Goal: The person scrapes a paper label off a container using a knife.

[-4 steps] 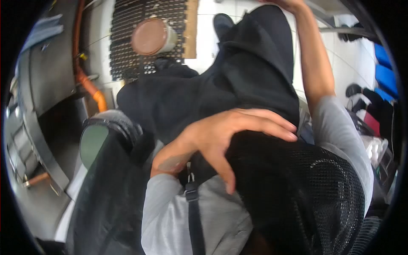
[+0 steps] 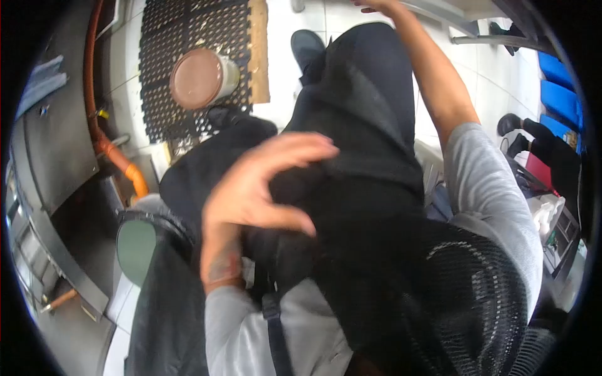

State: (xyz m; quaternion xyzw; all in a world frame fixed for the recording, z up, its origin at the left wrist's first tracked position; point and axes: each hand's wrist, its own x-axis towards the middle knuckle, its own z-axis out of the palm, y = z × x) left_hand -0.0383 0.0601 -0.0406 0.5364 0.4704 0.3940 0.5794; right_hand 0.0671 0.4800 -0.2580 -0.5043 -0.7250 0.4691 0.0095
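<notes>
My left hand [image 2: 251,188] is held over my lap, slightly blurred, with fingers stretched out, thumb apart and nothing in its grasp. Below it lie my black trousers [image 2: 357,119] and dark cloth. Black mesh fabric [image 2: 433,288] spreads over the lower right of my body, apart from this hand. My right arm reaches up to the top edge, where my right hand [image 2: 380,5] is mostly cut off. Only parts of its fingers show, and whatever it may touch is out of view.
A lidded bucket [image 2: 198,78] stands on a black perforated mat [image 2: 160,44]. Left are an orange pipe [image 2: 119,160] and metal equipment [image 2: 59,150]. A metal bar [image 2: 495,40] crosses the upper right. A co-worker's dark-clad legs [image 2: 552,144] and blue containers [image 2: 561,100] are at far right.
My left hand has lifted from the dark cloth and moved left and up. The right hand shows slightly more at the top edge. The whole view has shifted a little.
</notes>
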